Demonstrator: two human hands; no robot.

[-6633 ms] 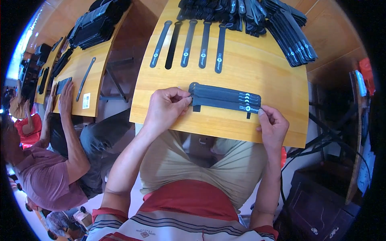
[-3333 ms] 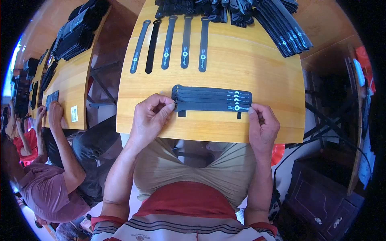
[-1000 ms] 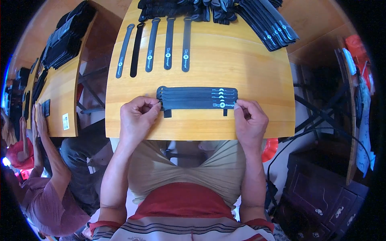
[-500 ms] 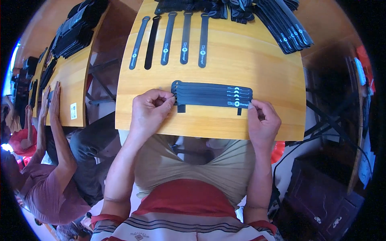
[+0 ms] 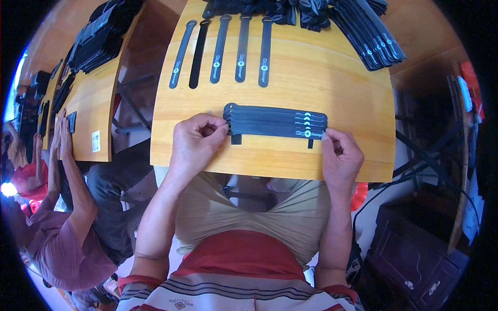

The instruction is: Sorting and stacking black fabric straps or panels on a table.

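Observation:
A fanned row of several black hook-and-loop straps [image 5: 270, 121] lies crosswise on the wooden table, overlapping so that printed marks show near their right ends. My left hand [image 5: 199, 142] pinches the left end of the nearest strap between thumb and forefinger. At the opposite end, my right hand [image 5: 341, 153] grips the same strap's corner, its fingers curled. Two short black strips, a left one [image 5: 236, 139] and a right one [image 5: 310, 143], stick out from under the straps' near edge. Farther up, several single straps [image 5: 241, 49] are laid side by side, one plain black strap [image 5: 198, 54] among them.
At the table's [image 5: 332, 83] far edge sit a heap of black straps [image 5: 270, 9] and a stacked strap bundle [image 5: 368, 36]. To the left, a co-worker's hands [image 5: 61, 135] are at another table [image 5: 96, 109] with dark strap piles [image 5: 98, 44]. A dark cabinet [image 5: 410, 254] stands lower right.
My hands stay at the two ends of the straps, with hardly any movement. At the left table, the co-worker's hands have come closer together, and a small dark bundle now shows beside them.

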